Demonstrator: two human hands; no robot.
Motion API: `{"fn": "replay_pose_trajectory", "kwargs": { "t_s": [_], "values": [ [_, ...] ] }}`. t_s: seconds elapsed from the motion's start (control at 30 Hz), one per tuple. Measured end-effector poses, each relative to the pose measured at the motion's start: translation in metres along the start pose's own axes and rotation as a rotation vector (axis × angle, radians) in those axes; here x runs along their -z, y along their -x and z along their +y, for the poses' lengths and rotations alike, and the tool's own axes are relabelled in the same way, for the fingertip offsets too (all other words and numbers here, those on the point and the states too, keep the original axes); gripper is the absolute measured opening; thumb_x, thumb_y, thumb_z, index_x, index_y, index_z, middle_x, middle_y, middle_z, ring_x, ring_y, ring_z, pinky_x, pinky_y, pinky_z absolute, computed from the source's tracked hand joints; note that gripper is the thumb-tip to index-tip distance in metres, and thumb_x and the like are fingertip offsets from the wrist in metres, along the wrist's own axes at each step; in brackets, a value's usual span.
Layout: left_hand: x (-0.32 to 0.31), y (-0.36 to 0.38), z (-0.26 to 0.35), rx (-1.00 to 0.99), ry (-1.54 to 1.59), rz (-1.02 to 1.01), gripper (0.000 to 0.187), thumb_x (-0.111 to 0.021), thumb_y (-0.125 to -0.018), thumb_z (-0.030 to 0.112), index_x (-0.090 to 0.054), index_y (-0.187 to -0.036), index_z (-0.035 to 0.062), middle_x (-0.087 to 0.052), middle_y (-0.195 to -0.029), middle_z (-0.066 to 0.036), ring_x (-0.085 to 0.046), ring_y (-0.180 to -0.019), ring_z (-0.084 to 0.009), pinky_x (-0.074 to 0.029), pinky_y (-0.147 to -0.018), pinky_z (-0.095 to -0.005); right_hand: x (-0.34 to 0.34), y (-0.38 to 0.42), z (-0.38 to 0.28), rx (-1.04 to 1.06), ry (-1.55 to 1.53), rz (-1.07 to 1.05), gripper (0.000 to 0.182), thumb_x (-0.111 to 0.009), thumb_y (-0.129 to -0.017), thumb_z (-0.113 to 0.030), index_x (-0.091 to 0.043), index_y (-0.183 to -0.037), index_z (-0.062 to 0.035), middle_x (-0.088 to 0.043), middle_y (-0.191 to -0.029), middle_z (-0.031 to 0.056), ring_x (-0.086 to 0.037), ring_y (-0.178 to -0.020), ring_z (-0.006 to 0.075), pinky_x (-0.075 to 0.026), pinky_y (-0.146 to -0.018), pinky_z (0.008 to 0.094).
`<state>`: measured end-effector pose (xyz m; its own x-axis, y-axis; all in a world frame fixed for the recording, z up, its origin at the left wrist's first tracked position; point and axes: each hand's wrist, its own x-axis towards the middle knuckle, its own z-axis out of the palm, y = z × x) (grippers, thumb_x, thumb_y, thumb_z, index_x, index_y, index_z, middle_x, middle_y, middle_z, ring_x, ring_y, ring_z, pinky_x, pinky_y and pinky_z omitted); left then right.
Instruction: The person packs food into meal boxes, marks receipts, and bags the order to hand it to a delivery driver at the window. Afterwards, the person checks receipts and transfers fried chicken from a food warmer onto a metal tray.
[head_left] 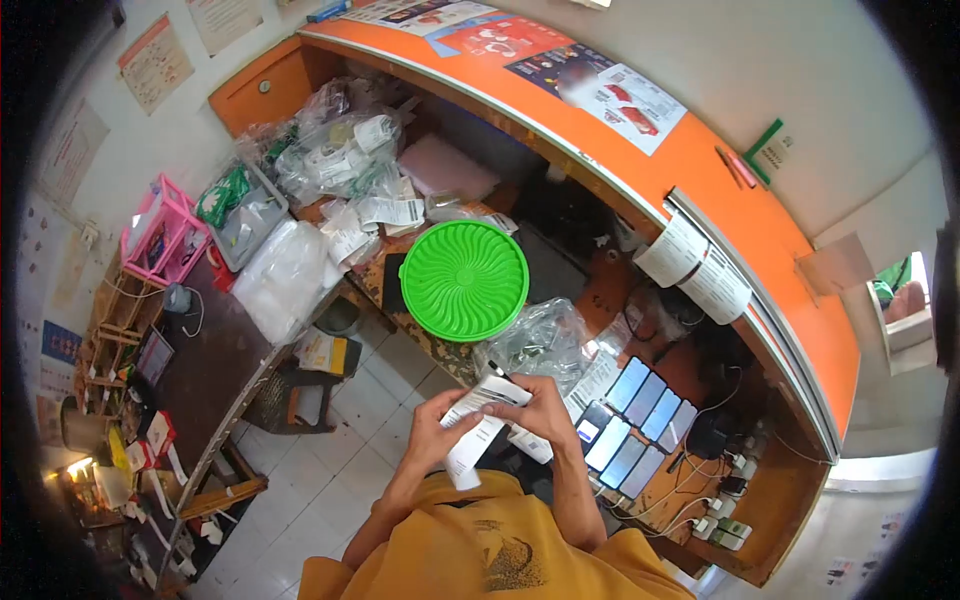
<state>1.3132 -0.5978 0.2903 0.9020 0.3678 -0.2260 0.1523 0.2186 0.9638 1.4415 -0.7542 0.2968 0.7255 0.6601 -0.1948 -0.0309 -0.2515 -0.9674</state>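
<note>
In the head view a printed paper slip [467, 457] is held in front of my chest, pinched by both hands. My left hand [436, 432] grips its left edge, thumb on top. My right hand [541, 412] holds the upper right part, its thumb pressed on the paper. A dark pen [497, 370] sticks out above the right fingers. Just beyond the hands lies a crumpled clear plastic bag [540, 345], and behind it a round green ribbed lid [465, 280]. Another white slip [530, 445] shows below my right wrist, partly hidden.
To the right, several phones [628, 385] lie in rows beside cables and a power strip [722, 532]. An orange counter ledge [735, 235] curves overhead, printed slips [695, 270] hanging from it. Bags and papers [345, 150] pile up at the back left, near a pink basket [165, 235].
</note>
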Motion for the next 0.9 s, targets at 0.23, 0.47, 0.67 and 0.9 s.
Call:
{"fn": "replay_pose_trajectory", "kwargs": {
  "t_s": [0.23,0.47,0.67,0.9],
  "values": [
    [-0.016,-0.017,0.011,-0.083,0.375,0.332,0.016,-0.071,-0.09,0.004,-0.068,-0.104,-0.0031,-0.072,-0.096,-0.007,-0.065,-0.081,-0.0096,-0.051,-0.073,-0.0254,-0.025,0.013,-0.006,0.096,-0.014,0.147,0.036,-0.088,-0.074,-0.017,-0.067,-0.099,-0.0027,-0.066,-0.086,-0.0014,-0.057,-0.081,0.0078,-0.046,-0.076,0.0257],
    [0.018,-0.039,0.008,0.09,0.603,-0.05,0.045,-0.064,-0.088,0.008,-0.055,-0.13,-0.0037,-0.064,-0.124,-0.016,-0.061,-0.115,-0.0277,-0.047,-0.101,-0.041,-0.013,0.044,-0.004,-0.068,-0.231,0.029,0.024,-0.08,-0.085,-0.012,-0.066,-0.102,-0.0024,-0.067,-0.084,-0.0026,-0.058,-0.071,0.0032,-0.046,-0.062,0.0205],
    [0.007,-0.051,0.054,0.015,0.74,-0.279,0.063,-0.049,-0.098,0.023,-0.026,-0.155,0.0086,-0.038,-0.156,-0.008,-0.045,-0.136,-0.0309,-0.037,-0.112,-0.049,-0.01,0.068,0.004,0.125,-0.093,0.051,0.038,-0.077,-0.087,-0.022,-0.062,-0.114,-0.0005,-0.063,-0.09,0.0012,-0.053,-0.084,0.0074,-0.046,-0.071,0.0261],
    [0.003,-0.063,0.086,-0.151,0.645,-0.429,0.061,-0.046,-0.104,0.028,-0.022,-0.158,0.0141,-0.03,-0.162,0.0,-0.039,-0.141,-0.0276,-0.028,-0.117,-0.049,-0.002,0.127,0.0,0.049,-0.235,0.15,0.038,-0.078,-0.086,-0.021,-0.063,-0.114,-0.0011,-0.064,-0.094,0.0006,-0.052,-0.087,0.0074,-0.044,-0.075,0.0256]
  ]
}}
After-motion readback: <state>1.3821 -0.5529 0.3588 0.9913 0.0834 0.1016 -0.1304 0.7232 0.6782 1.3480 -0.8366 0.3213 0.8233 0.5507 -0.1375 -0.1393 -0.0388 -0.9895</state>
